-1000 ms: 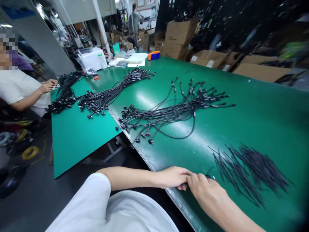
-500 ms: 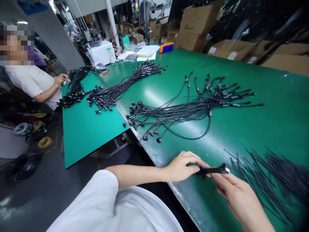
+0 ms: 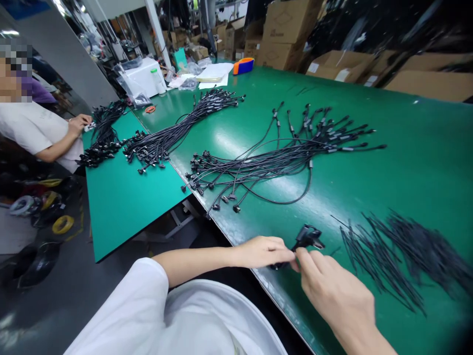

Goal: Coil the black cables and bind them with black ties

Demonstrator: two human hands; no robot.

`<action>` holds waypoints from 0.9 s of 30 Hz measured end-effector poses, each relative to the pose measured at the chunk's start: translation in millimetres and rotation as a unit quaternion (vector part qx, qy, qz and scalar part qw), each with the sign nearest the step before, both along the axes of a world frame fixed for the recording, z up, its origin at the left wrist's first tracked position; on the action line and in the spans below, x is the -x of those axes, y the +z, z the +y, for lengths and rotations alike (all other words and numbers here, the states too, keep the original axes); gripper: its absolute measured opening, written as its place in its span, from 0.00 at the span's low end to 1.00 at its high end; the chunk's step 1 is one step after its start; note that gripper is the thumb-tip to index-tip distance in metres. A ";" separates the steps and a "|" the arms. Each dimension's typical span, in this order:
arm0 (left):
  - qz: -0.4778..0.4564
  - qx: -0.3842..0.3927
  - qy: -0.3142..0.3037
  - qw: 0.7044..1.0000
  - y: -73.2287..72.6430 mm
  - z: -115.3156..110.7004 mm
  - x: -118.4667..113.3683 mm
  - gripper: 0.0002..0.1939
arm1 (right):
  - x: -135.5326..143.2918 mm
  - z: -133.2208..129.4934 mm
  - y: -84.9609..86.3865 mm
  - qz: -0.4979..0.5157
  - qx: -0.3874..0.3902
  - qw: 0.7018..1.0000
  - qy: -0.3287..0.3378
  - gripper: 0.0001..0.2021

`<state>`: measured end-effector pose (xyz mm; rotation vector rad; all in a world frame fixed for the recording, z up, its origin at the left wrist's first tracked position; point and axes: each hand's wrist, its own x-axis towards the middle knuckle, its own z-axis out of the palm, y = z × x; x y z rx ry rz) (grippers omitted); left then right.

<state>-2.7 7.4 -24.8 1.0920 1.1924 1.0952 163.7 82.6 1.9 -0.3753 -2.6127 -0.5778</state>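
Near the table's front edge, my left hand point(image 3: 264, 251) is closed around a folded black cable point(image 3: 307, 237), whose connector end sticks up past the fingers. My right hand point(image 3: 332, 288) meets it from the right, thumb and fingers pinched at the cable's middle; whether it grips the cable or a thin tie there is hidden. Thin black ties point(image 3: 380, 261) lie loose to the right of my hands. Beyond my hands, a spread bundle of black cables point(image 3: 273, 162) with connectors at both ends lies across the green table point(image 3: 417, 162).
Another cable bundle point(image 3: 185, 128) lies farther back left. At the left, a person in a white shirt point(image 3: 33, 128) works beside a dark cable pile point(image 3: 105, 133). A white box point(image 3: 144, 79), papers point(image 3: 216, 73) and an orange-blue object point(image 3: 243, 66) stand at the back, with cardboard boxes point(image 3: 281, 37) behind.
My right hand has moved left against my left hand, its fingers now pinched. The held cable's connector end has swung upward. The whole view has shifted slightly.
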 end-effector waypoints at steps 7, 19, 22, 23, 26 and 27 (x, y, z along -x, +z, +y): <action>-0.300 0.241 0.022 0.923 -3.0 -2.9 -1.2 0.35 | 2.1 -16.5 4.8 0.036 0.051 0.997 0.039 0.11; -0.040 -0.069 -0.037 0.996 3.8 0.1 7.3 0.41 | -3.0 -22.7 -0.4 0.094 0.450 0.880 -0.121 0.14; 0.207 -0.294 0.007 0.933 1.9 -1.2 1.6 0.28 | -0.6 -18.6 -5.2 0.229 0.739 0.624 -0.110 0.14; 0.267 -0.361 0.031 0.893 1.4 -2.3 0.9 0.25 | -0.1 -17.6 -5.8 0.249 0.814 0.516 -0.101 0.15; 0.362 -0.476 0.106 0.795 2.2 -8.5 2.8 0.19 | -1.6 -16.5 -4.5 0.253 0.915 0.305 -0.073 0.17; 0.367 -0.474 0.111 0.792 3.1 -11.3 4.2 0.17 | -2.9 -16.8 -3.5 0.255 0.916 0.302 -0.068 0.17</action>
